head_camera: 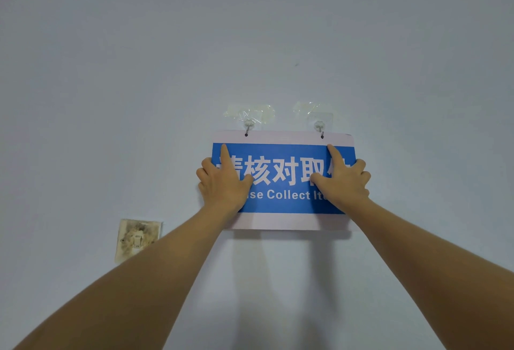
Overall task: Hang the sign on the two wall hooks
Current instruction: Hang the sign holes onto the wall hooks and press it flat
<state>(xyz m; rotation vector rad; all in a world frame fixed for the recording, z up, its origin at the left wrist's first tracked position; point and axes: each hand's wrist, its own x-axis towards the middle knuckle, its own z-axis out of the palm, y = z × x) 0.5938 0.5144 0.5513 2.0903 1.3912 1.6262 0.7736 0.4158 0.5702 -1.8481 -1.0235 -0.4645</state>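
A blue sign with white lettering and a pale border lies flat against the wall. Two small holes near its top edge sit on the left hook and the right hook, both clear adhesive hooks taped to the wall. My left hand grips the sign's left edge, with the thumb and forefinger on its face and the other fingers curled behind the edge. My right hand holds the right edge the same way, forefinger pointing up toward the right hook.
A stained, scorched-looking wall switch plate sits low on the left, below the sign. Around it is plain pale wall.
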